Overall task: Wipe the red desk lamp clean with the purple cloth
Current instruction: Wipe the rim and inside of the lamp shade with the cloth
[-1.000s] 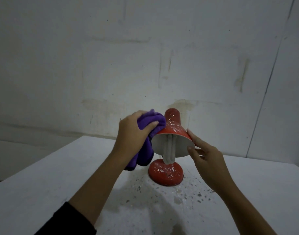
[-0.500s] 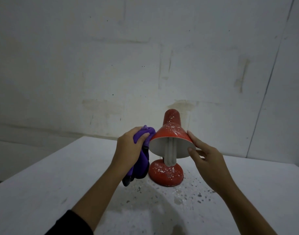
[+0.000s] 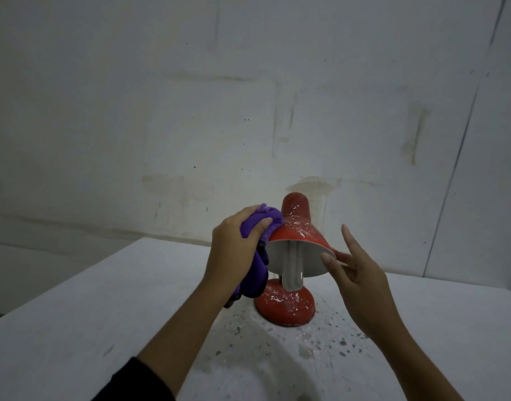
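A dim room with a pale, stained wall stands behind a white table, whose top is speckled with dark flecks and wet-looking spots around the lamp's foot. In the head view, the only one given, the red desk lamp stands upright near the middle of the table, close to the wall side, its round base resting flat on the surface and its cone shade tipped so the white inside and the folded tube bulb face the camera. White splashes dot the shade, its neck and the base. The left hand comes in from the lower left, a dark sleeve showing at the forearm; its fingers and thumb are curled round the purple cloth, bunching it against the left side of the shade just above the rim, while the rest of the cloth hangs down beside the lamp toward the base. The right hand reaches in from the lower right with its fingers straight and spread, gripping nothing; one fingertip lies at the right edge of the shade's rim, seemingly touching it, and the index finger points upward, apart from the shade.
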